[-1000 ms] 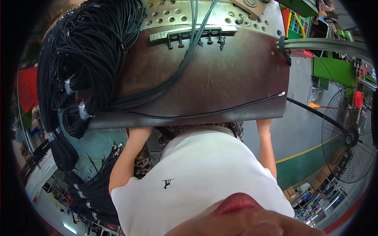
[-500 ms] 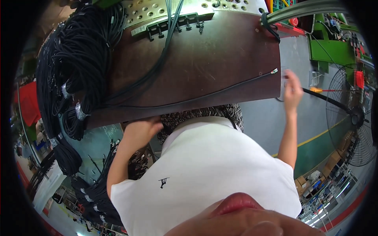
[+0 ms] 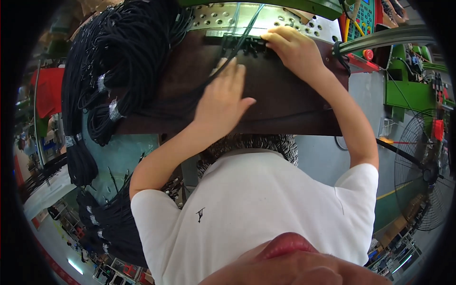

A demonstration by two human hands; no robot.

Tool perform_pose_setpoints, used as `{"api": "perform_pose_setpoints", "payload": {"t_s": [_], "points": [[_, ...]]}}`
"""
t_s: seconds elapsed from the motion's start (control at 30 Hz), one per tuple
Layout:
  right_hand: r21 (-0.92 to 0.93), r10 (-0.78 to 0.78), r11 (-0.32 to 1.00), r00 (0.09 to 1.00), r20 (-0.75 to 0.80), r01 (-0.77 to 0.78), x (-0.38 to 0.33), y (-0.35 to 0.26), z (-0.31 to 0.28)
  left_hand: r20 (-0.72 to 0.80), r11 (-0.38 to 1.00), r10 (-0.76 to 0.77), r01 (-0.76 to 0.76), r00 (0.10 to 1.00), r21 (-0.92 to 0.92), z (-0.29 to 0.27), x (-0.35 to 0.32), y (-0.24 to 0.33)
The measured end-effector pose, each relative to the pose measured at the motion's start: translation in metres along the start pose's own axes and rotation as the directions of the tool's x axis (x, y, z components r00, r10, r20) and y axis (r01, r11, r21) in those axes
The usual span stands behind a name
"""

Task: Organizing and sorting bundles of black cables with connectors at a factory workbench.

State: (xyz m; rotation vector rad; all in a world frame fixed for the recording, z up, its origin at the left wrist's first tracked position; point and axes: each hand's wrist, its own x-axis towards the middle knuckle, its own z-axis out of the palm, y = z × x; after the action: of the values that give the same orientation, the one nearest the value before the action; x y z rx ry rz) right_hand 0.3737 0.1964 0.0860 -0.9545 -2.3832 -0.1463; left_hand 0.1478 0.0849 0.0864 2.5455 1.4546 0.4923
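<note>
My left hand is over the brown tabletop with its fingers stretched forward and its thumb apart, slightly smeared by motion. The fingertips lie at several thin black cables that run from the left up to the back. Farther right, my right hand reaches to the right end of a narrow bar fitted with black clamp-like pieces. Its fingers are bent round that end, and part of the grip is hidden. Grey-blue wires pass over the bar. A single black cable lies along the table's near side.
Big coils of black cable fill the table's left side, tied with silvery bands. A perforated metal plate and a green machine part stand behind. At right are a metal rail, a red stop button and a floor fan.
My left hand has risen from the table's near edge to the cables. My right hand has moved from beyond the right edge to the bar at the back. The view has shifted slightly.
</note>
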Motion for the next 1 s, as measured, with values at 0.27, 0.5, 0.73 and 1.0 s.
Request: {"api": "perform_pose_setpoints", "payload": {"t_s": [0.27, 0.5, 0.73, 1.0], "points": [[0.257, 0.195, 0.951, 0.979, -0.062, -0.174, -0.009, -0.016, -0.073, -0.161, 0.998, -0.005, 0.015, 0.987, 0.066, -0.010, 0.058, -0.050], [0.306, 0.686, 0.695, 0.728, -0.009, -0.651, -0.112, 0.017, -0.145, -0.119, 0.983, 0.054, -0.074, 0.991, -0.170, -0.020, 0.065, -0.064], [0.004, 0.669, 0.736, 0.725, -0.165, -0.677, -0.136, 0.034, -0.131, -0.201, 0.991, 0.095, -0.112, 0.975, -0.076, -0.009, 0.070, -0.057], [-0.327, 0.393, 0.904, 0.838, 0.378, -0.276, 0.009, 0.033, -0.025, 0.031, 0.940, 0.251, -0.236, 0.967, -0.245, -0.049, 0.016, -0.011]]}}
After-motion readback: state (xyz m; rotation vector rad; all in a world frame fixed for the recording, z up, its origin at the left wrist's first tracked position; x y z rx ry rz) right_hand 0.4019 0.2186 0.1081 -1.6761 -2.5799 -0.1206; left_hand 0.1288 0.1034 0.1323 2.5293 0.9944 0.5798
